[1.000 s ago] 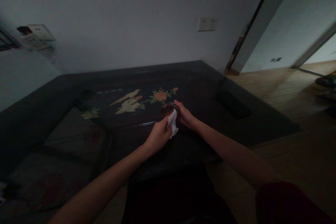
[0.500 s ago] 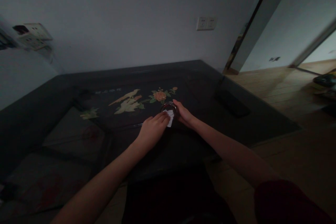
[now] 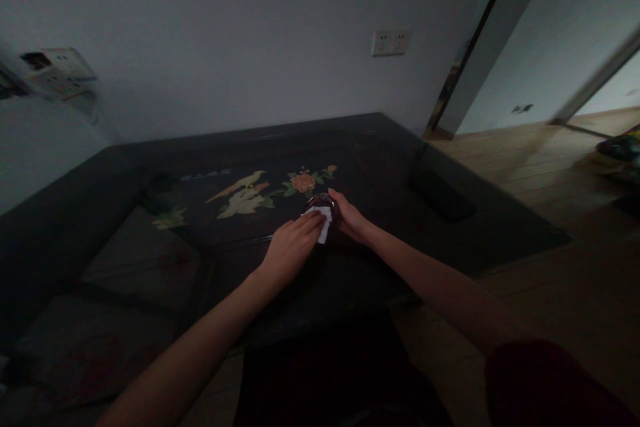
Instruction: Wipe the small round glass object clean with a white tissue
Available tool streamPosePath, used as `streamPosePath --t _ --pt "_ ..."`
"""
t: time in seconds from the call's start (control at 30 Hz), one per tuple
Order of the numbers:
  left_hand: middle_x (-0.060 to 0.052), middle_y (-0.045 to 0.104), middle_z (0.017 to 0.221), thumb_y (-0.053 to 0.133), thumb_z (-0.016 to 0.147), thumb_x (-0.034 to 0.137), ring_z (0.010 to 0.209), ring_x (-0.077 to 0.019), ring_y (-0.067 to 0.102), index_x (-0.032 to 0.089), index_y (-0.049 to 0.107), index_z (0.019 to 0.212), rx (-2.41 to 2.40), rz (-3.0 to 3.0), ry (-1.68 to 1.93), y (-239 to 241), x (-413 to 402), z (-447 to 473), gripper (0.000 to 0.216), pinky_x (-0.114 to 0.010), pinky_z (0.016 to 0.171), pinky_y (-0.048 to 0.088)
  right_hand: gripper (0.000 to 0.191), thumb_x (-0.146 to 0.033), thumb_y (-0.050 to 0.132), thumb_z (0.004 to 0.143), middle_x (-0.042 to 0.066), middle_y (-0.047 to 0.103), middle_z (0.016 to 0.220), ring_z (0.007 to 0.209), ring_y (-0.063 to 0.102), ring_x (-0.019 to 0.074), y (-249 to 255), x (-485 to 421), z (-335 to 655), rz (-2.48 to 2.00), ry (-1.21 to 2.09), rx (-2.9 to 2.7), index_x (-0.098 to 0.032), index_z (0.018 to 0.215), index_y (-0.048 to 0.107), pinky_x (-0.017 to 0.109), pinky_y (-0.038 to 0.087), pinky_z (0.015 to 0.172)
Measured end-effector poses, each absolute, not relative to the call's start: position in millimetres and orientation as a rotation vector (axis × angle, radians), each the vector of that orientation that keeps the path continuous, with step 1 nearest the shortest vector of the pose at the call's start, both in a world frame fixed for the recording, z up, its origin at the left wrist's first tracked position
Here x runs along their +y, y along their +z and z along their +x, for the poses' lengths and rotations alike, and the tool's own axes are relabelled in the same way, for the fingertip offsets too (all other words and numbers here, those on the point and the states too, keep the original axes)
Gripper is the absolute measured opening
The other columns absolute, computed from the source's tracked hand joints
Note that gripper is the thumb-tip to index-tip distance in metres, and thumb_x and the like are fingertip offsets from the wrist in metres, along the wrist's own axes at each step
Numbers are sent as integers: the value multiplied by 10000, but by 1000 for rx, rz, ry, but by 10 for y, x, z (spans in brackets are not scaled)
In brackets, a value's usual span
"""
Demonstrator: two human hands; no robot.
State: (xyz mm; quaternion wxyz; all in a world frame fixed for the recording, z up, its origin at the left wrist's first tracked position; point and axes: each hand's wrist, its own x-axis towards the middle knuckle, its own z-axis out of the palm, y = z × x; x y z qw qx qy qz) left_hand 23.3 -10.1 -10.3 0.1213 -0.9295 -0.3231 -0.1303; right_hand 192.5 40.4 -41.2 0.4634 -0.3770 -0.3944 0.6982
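My left hand (image 3: 295, 243) is closed on a crumpled white tissue (image 3: 324, 225) and presses it against a small round dark object with a shiny rim (image 3: 323, 199). My right hand (image 3: 350, 219) grips that round object from its right side, the thumb near the far rim. The object is dark and partly covered by the tissue and fingers, so its kind is unclear. Both hands are above the near part of a black glossy table (image 3: 300, 293).
A peony and bird picture (image 3: 245, 197) decorates the tabletop. A dark flat oblong thing (image 3: 443, 195) lies to the right. Wall sockets (image 3: 391, 43) are behind the table, with more sockets (image 3: 67, 63) at the left. Wooden floor (image 3: 525, 153) stretches to the right.
The left hand and tissue have shifted very slightly over the round object, and more of the tissue shows along its left side. The right hand keeps its grip.
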Motion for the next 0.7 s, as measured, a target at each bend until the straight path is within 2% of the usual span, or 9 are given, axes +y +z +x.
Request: streamPosePath --t 0.23,0.5,0.7 --pt "-121 642 1239 461 897 76 1082 -214 639 148 530 1274 -961 -2735 -364 -82 -110 242 390 -331 852 533 455 -529 382 926 16 665 678 603 554 145 -369 398 1923 -939 1736 -925 -181 962 673 257 427 594" --pt "-123 606 1297 469 893 78 1179 -243 587 168 592 1202 -1100 -2718 -350 -63 -112 242 344 -375 895 518 417 -521 399 921 -4 621 621 538 522 134 -372 378 1921 -916 1745 -910 -193 893 655 243 392 504" --pt "-107 618 1285 461 852 28 1181 -231 583 161 609 1201 -1146 -2784 -436 -117 -75 230 403 -384 976 489 424 -564 429 896 6 651 685 596 551 145 -405 397 1911 -939 1729 -942 -201 892 648 254 405 539"
